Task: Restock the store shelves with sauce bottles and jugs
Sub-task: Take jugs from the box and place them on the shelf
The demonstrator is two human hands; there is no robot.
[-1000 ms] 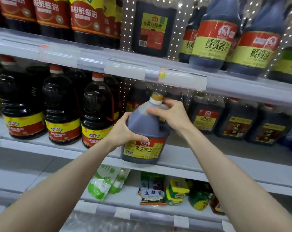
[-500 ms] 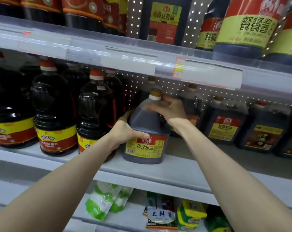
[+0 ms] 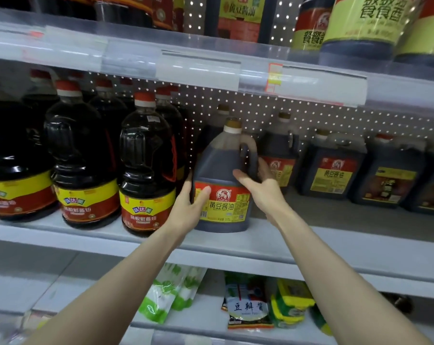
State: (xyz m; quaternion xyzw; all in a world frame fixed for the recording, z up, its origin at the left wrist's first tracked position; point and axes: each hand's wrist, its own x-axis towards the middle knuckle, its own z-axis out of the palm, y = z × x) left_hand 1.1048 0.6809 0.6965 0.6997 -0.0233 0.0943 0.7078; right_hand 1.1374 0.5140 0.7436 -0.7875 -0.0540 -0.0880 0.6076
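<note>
On the middle shelf [image 3: 310, 240], just right of the red-capped bottles [image 3: 146, 170]: one soy sauce jug [image 3: 222, 195], upright, label forward, now further in from the front edge. Grips: left hand [image 3: 188, 207] clasps its lower side, thumb on label; right hand [image 3: 258, 185] (up by the cap a second ago) wraps the handle side. Placement seemingly near done.
</note>
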